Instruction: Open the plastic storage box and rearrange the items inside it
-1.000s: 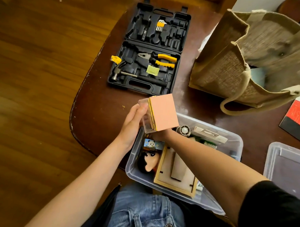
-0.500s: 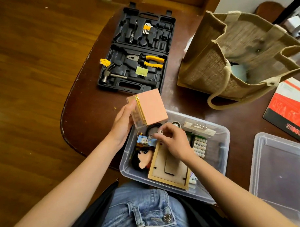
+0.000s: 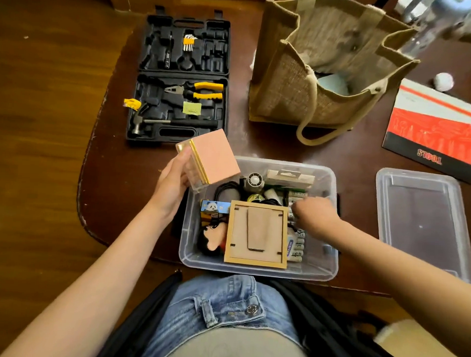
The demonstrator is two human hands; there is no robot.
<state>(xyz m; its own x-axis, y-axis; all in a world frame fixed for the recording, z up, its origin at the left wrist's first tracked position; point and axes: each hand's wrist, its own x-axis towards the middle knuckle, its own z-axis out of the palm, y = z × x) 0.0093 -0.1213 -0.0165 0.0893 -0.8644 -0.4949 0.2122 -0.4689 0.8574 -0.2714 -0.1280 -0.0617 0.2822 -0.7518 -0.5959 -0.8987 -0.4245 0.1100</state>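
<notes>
The clear plastic storage box (image 3: 252,271) stands open at the table's near edge, its lid (image 3: 425,225) lying to the right. Inside lie a wooden picture frame (image 3: 256,232) face down, a doll (image 3: 213,239), a panda carton (image 3: 214,206), a small fan (image 3: 253,181), black cable and packs of batteries (image 3: 296,247). My left hand (image 3: 173,181) grips a small clear case with a pink lid (image 3: 213,159) above the box's far left corner. My right hand (image 3: 314,214) is blurred, down inside the box's right side over the batteries; its fingertips are hard to make out.
An open black tool case (image 3: 178,96) with pliers and a hammer lies at the back left. A jute bag (image 3: 312,74) stands behind the box. A red and black booklet (image 3: 433,129) lies at the right. The table's rounded edge drops to the wooden floor on the left.
My right hand has moved from the frame's top left corner across to the right side of the box, over the batteries. My left hand keeps holding the pink-lidded case.
</notes>
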